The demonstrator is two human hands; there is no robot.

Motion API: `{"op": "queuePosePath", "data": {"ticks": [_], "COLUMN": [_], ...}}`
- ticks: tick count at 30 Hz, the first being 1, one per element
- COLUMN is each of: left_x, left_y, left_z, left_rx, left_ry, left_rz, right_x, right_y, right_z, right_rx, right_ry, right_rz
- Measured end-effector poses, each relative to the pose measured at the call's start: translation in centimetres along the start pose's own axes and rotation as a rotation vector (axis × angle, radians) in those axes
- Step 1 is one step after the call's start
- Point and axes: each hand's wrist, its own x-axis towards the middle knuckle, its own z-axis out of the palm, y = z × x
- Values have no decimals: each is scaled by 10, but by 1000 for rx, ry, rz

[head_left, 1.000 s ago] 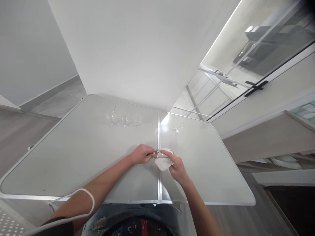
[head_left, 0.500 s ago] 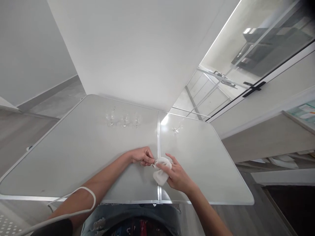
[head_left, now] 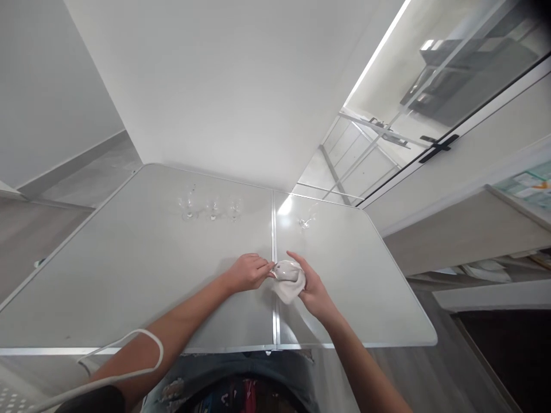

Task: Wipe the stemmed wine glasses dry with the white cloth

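Over the middle seam of a white folding table (head_left: 129, 269), my right hand (head_left: 312, 287) is wrapped round a white cloth (head_left: 289, 280) bunched about a small clear glass whose shape is mostly hidden. My left hand (head_left: 247, 271) is pinched closed at the cloth's left edge, seemingly on the glass's stem. Three small stemmed glasses (head_left: 209, 207) stand in a row at the far left half of the table. One more stemmed glass (head_left: 306, 220) stands on the far right half.
A white wall rises right behind the table. A glass-fronted cabinet (head_left: 430, 86) and a counter (head_left: 451, 229) are at the right. A white cable (head_left: 129, 350) loops over my left forearm. The table's front edge lies close to my body.
My hands stayed over the table seam while my right hand shifted its hold on the cloth round the glass. The view shifted slightly as my head moved.
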Motion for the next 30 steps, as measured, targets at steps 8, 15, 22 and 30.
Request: {"op": "queuePosePath", "data": {"ticks": [8, 15, 22, 30], "left_x": [4, 17, 16, 5], "left_y": [11, -6, -2, 11], "left_z": [5, -16, -11, 7], "left_rx": [-248, -1375, -1156, -138], "left_ry": [-64, -599, -496, -139], "left_rz": [-179, -916, -807, -189], "right_x": [7, 7, 10, 11], "right_y": [-4, 16, 22, 6], "right_z": [12, -25, -26, 4], "right_rx": [123, -547, -265, 149], "right_ry": [232, -243, -16, 146], "right_rz": [263, -417, -287, 231]}}
